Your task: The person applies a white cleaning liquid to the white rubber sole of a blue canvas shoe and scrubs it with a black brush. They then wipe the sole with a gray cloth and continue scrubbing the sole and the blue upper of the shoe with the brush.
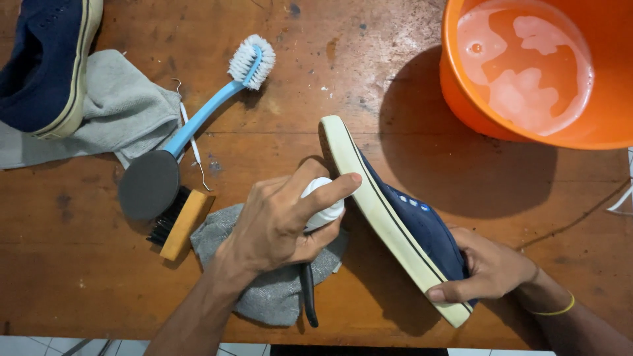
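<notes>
**Sole edge of a navy shoe under a white applicator**

Nearest the camera, the left hand (280,221) is wrapped around a small white bottle (323,209), its forefinger stretched over the top so the tip meets the cream sole of the navy shoe (402,221). The right hand (484,267) grips that shoe at its near end, thumb on the sole edge, tilting it on its side over the wooden table (79,264). The step in hand looks like treating the sole rim; the next move probably calls for a steady tilt and a slow pass along the edge. Under the left wrist lies a grey cloth (273,293) with a dark handle (308,296) poking out, close enough to snag.

Left of that rest a wooden brush (179,223), a round dark pad (149,184), a thin metal pick (192,142) and a blue long-handled brush (217,99). Farther off, a second navy shoe (49,62) sits on a grey towel (122,109), and an orange basin (521,72) of soapy water stands near the held shoe's toe.
</notes>
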